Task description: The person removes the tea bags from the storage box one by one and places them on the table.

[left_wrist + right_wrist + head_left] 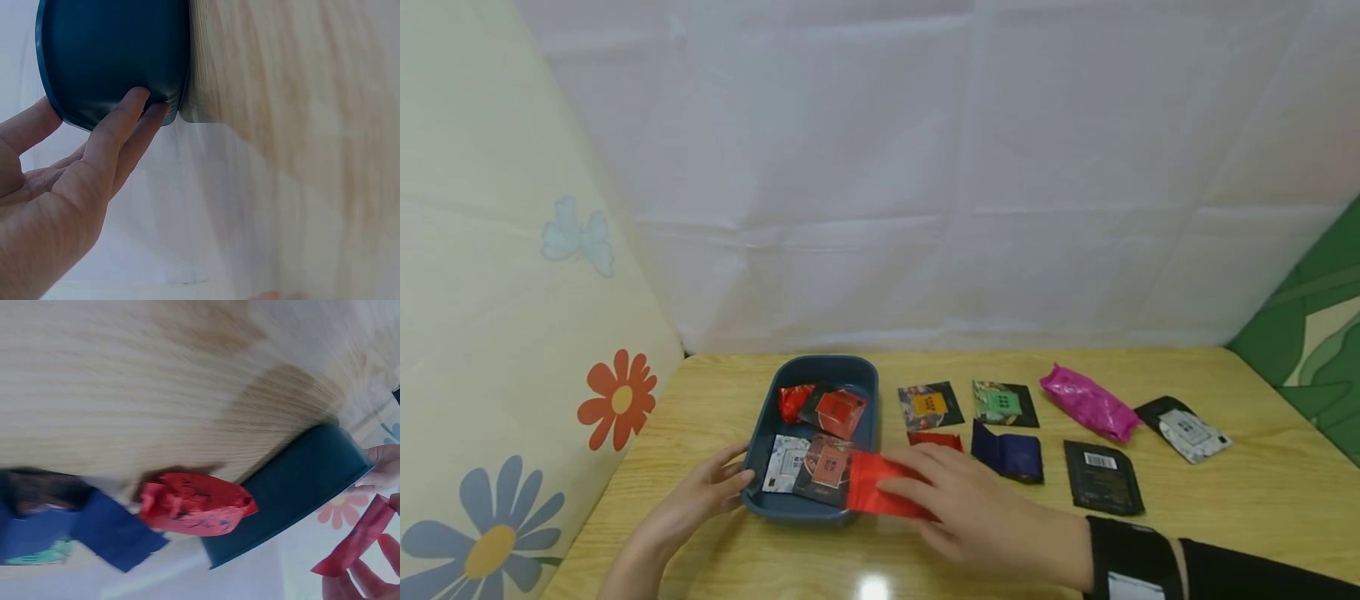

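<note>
My right hand (pixel 958 504) pinches a flat, shiny red sachet (pixel 880 485) over the right front edge of a dark blue plastic box (pixel 808 516). In the right wrist view the same red sachet (pixel 355 544) is between thumb and fingers. My left hand (pixel 703 492) touches the box's left side; in the left wrist view its fairly straight fingers (pixel 119 134) lie against the outer wall, thumb at the rim. Inside the box are a crinkled red packet (pixel 794 403), a black-and-red sachet (pixel 838 412), a white sachet (pixel 784 463) and a dark sachet with a pinkish label (pixel 826 472).
Right of the box lie an orange-labelled sachet (pixel 929 405), a green-labelled sachet (pixel 1004 403), a red packet (pixel 197 503), a folded navy packet (pixel 1009 454), a magenta packet (pixel 1090 402), a black sachet with a barcode (pixel 1101 479) and a black-and-white sachet (pixel 1187 430).
</note>
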A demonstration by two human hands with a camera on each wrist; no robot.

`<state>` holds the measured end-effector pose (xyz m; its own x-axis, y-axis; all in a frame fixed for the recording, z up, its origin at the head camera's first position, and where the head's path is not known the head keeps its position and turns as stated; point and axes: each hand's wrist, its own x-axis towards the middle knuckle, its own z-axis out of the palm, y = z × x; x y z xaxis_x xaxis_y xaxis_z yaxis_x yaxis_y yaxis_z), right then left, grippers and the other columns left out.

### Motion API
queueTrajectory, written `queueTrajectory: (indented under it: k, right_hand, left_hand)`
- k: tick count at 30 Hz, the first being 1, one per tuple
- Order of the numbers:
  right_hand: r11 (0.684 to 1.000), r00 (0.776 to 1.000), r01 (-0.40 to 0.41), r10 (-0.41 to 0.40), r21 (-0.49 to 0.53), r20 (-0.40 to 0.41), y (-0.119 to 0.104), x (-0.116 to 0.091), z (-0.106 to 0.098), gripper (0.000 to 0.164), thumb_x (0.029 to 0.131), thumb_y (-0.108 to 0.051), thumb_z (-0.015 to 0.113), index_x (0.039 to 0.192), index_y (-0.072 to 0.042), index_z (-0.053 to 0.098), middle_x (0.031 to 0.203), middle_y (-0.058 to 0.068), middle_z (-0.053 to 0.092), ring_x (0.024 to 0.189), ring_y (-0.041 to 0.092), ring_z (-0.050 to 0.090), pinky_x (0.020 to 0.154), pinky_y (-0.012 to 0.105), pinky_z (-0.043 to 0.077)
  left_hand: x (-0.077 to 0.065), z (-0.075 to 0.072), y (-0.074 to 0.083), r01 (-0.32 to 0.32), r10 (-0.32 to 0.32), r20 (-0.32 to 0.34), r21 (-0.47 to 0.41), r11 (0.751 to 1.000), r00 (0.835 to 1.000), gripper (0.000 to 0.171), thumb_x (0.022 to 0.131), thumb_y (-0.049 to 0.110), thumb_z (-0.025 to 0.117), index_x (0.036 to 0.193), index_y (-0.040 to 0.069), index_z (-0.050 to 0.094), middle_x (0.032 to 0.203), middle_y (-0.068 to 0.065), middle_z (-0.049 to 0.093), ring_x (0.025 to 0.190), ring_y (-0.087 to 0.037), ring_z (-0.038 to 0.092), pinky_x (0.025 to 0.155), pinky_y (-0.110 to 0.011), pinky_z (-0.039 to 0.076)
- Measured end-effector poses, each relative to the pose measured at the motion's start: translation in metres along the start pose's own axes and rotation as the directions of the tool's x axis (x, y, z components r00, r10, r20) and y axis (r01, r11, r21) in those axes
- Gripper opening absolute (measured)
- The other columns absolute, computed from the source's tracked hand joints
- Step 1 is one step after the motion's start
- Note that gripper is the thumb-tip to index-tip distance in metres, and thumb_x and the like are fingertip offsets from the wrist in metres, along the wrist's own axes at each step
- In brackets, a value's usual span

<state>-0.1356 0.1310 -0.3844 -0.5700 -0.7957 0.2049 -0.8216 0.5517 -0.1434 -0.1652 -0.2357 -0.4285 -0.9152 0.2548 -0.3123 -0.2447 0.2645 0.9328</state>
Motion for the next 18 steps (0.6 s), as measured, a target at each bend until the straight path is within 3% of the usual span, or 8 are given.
queueTrajectory:
  k: [7,13,18]
  right_hand:
    - [0.993,0.989,-0.101,0.093,-0.065,-0.117,0.009,-0.036,-0.008,0.050,0.091,-0.032,0.071,0.139,-0.026,0.057,0.148,0.001,0.047,0.127,0.024,0.052,0.098,0.046,0.050]
    - [0.979,0.979,-0.185,0.175,-0.086,-0.104,0.021,-0.059,-0.012,0.048,0.093,-0.035,0.070,0.138,-0.025,0.059,0.147,0.000,0.047,0.124,0.022,0.052,0.092,0.046,0.053]
    - [0.965,0.972,-0.221,0.207,-0.139,-0.108,0.032,-0.081,-0.013,0.055,0.085,-0.029,0.079,0.136,-0.022,0.061,0.144,0.001,0.049,0.121,0.024,0.054,0.089,0.047,0.054]
  left_hand:
    - [0.000,-0.001,0.001,-0.017,0.017,0.013,0.001,1.000,1.000,0.065,0.103,0.019,0.054,0.151,-0.010,0.022,0.147,-0.039,0.033,0.129,-0.043,0.048,0.097,-0.049,0.050]
    - [0.000,-0.001,0.002,-0.001,0.001,-0.001,0.005,1.000,1.000,0.064,0.103,0.018,0.055,0.151,-0.010,0.023,0.147,-0.039,0.034,0.128,-0.043,0.049,0.096,-0.049,0.051]
    - [0.000,0.000,0.001,-0.009,0.009,0.008,-0.003,1.000,1.000,0.063,0.103,0.016,0.054,0.151,-0.010,0.022,0.147,-0.039,0.034,0.128,-0.043,0.049,0.096,-0.049,0.050]
